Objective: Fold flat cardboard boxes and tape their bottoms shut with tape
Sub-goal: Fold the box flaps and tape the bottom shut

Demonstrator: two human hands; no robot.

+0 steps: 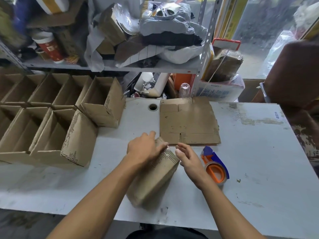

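A folded cardboard box (155,176) lies tilted on the white table (250,161) in front of me, clear tape shining along its upper end. My left hand (145,149) presses on that taped end, fingers spread over the cardboard. My right hand (188,156) hovers just to the box's right, fingers apart and holding nothing. An orange and blue tape dispenser (214,165) rests on the table beside my right wrist. A flat unfolded cardboard box (188,121) lies behind the hands.
Several assembled open boxes (57,118) stand in rows on the left of the table. A round cable hole (153,107) sits in the tabletop near the flat cardboard. A cluttered metal shelf (138,66) rises behind, and a brown chair back (293,71) stands at the right.
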